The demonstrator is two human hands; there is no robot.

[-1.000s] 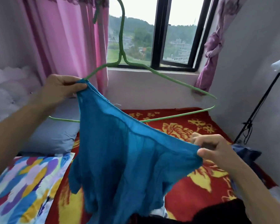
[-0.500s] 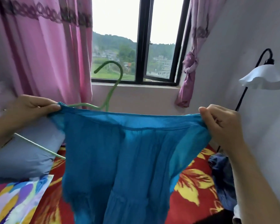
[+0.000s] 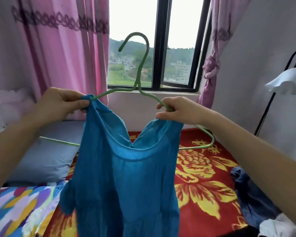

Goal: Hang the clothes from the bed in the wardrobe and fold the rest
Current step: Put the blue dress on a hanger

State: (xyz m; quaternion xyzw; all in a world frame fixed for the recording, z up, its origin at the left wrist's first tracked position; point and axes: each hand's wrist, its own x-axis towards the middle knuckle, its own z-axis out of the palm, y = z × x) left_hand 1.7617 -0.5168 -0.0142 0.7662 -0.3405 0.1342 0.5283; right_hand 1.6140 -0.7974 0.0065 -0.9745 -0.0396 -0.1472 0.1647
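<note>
While blue dress (image 3: 126, 177) hangs over bed's (image 3: 205, 194) head end | left hand (image 3: 58, 106) pinches its shoulder onto green hanger (image 3: 139, 74) | right hand (image 3: 181, 112) curls round hanger, perhaps fabric too.

Bed (image 3: 203, 185) w/ red, yellow-flowered blanket. On it: grey-blue pillow (image 3: 46, 159) at left, multicolour patchy cloth (image 3: 20, 211) near left, crumpled dark blue garment (image 3: 251, 202) at right, white cloth (image 3: 277, 226) touching it.
</note>
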